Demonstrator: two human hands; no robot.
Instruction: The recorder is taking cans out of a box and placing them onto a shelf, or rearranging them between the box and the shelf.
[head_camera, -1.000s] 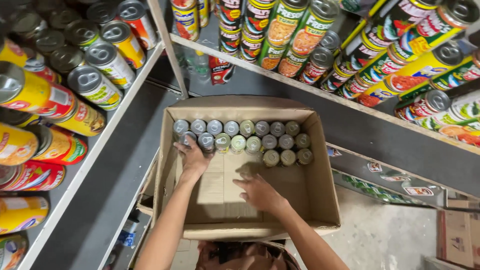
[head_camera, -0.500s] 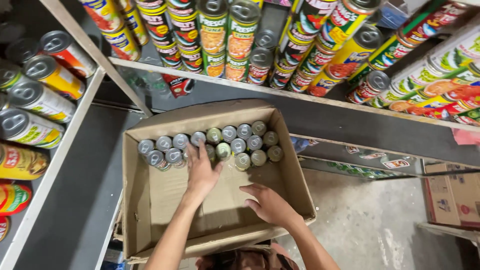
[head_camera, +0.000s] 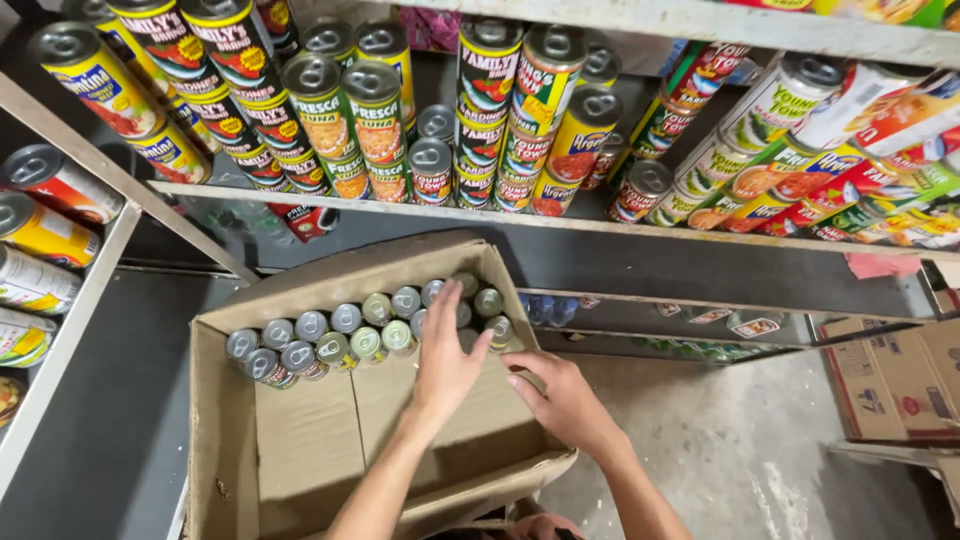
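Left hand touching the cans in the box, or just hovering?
Touching. The head view shows the left hand reaching into the cardboard box, its fingers lying over the cans at the right end of the rows, with no gap visible.

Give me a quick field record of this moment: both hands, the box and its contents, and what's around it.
left hand: open, palm down, fingers over the small round tin cans at the right end of the rows
right hand: open, inside the box near its right wall, holding nothing
box: open brown cardboard box, front part bare
contents: small round tin cans upright in two rows along the far wall
surroundings: metal shelf above, stacked with labelled tin cans; another cardboard box at right
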